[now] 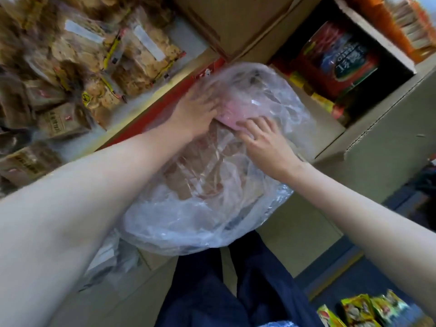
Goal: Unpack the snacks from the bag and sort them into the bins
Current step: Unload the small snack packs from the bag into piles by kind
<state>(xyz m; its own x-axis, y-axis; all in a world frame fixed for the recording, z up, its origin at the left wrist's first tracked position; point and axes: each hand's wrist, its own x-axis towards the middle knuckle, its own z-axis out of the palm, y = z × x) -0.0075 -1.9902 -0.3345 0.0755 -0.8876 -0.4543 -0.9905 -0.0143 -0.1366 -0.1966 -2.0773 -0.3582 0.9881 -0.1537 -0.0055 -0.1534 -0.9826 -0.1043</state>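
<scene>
Both hands reach into the clear plastic bag at the centre of the frame, meeting on a pink snack packet.

The packet lies between the two grips at the bag's far end — its long axis seems to run left to right. The left hand, fingers spread under the film, presses its left end; the right hand curls on its near edge. Brown packets lie closer in. A bin of biscuit bags fills the upper left.
</scene>
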